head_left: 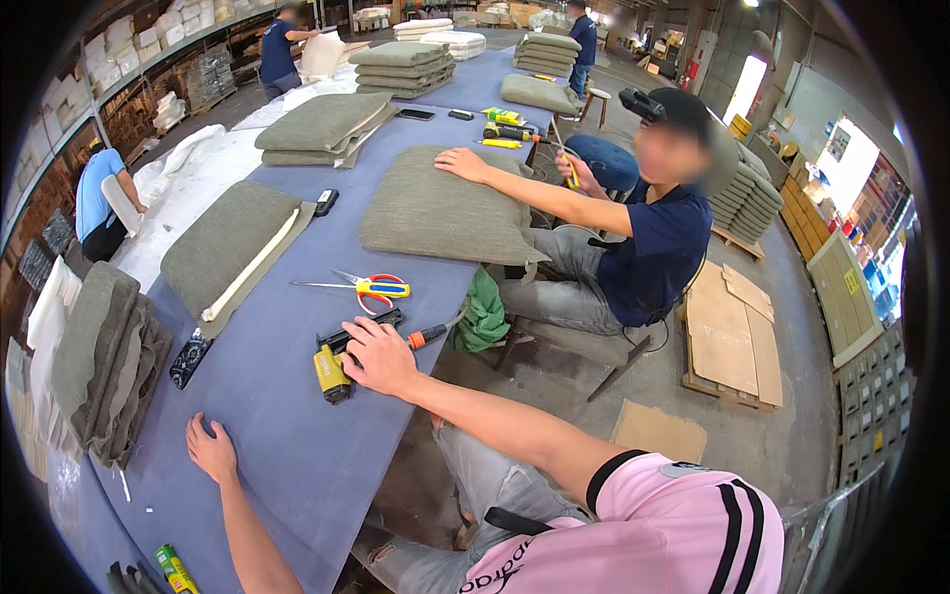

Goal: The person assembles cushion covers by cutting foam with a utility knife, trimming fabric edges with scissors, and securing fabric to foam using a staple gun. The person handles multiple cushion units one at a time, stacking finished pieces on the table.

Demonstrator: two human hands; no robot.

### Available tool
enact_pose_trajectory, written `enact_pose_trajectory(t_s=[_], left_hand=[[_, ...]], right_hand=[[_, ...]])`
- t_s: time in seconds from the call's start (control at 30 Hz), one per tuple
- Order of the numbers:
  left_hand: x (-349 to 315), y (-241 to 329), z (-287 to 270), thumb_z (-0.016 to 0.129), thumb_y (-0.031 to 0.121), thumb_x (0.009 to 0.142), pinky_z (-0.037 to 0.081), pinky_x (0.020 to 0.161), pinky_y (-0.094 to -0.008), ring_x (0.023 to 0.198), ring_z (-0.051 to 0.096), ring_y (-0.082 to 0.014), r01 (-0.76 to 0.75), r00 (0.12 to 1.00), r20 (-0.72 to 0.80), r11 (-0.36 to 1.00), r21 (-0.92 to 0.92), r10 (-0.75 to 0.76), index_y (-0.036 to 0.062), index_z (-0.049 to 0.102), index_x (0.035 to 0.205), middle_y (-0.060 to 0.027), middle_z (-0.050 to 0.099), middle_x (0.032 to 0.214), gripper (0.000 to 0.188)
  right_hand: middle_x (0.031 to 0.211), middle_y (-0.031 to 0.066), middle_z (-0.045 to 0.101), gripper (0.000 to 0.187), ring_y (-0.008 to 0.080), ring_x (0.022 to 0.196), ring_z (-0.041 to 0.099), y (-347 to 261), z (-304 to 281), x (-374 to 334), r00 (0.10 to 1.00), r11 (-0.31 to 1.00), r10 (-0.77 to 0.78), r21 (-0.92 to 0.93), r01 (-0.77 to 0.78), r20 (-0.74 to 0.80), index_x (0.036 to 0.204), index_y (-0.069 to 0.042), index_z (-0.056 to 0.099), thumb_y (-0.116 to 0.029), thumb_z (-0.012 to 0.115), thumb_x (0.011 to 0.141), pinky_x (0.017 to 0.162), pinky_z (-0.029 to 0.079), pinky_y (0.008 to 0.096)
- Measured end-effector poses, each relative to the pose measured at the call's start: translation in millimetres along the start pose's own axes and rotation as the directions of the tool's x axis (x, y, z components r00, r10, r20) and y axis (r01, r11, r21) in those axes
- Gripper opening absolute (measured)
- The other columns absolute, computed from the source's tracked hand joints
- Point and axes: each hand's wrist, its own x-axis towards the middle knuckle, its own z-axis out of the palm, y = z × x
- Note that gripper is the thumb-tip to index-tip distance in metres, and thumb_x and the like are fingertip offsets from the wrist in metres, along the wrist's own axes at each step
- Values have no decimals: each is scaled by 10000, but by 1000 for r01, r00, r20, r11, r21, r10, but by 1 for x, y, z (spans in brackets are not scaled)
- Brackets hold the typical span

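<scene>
My right hand (381, 358) is closed around a yellow and black air staple gun (334, 374) lying on the blue-covered table (287, 436). An orange hose coupling (427, 337) sticks out beside that hand. Palm down on the cover, my left hand (211, 450) has its fingers apart and holds nothing. Just beyond the staple gun lie red-handled scissors (374, 301) and a screwdriver with a yellow and blue handle (390, 289). A grey-green cushion (233, 252), its pale filling showing along one edge, lies farther left.
A stack of folded grey fabric (107, 366) stands at the left. Across from it, a seated co-worker rests one hand on a cushion (445, 213) and holds a yellow-handled tool (571, 170). A black phone (189, 358) and a green-yellow tube (175, 568) lie nearby.
</scene>
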Motion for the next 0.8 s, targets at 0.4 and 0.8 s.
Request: enact_pose_trajectory(t_s=[0.4, 0.8], left_hand=[[-4, 7, -7, 611, 291, 1044, 335, 1275, -491, 1545, 460, -301, 19, 999, 37, 1000, -7, -18, 132, 622, 1459, -114, 574, 1600, 444], [1, 6, -7, 601, 290, 1054, 328, 1279, -500, 1544, 459, -307, 12, 1000, 26, 1000, -8, -11, 133, 605, 1472, -122, 569, 1601, 447]], right_hand=[[1430, 138, 705, 271, 335, 1376, 608, -1, -4, -2, 1000, 1000, 0, -8, 0, 0, 950, -44, 748, -308, 692, 967, 1046, 510, 478], [1422, 140, 714, 258, 337, 1369, 615, -1, -1, 3, 1000, 1000, -13, -12, 13, -22, 932, -46, 743, -297, 692, 960, 1039, 516, 482]])
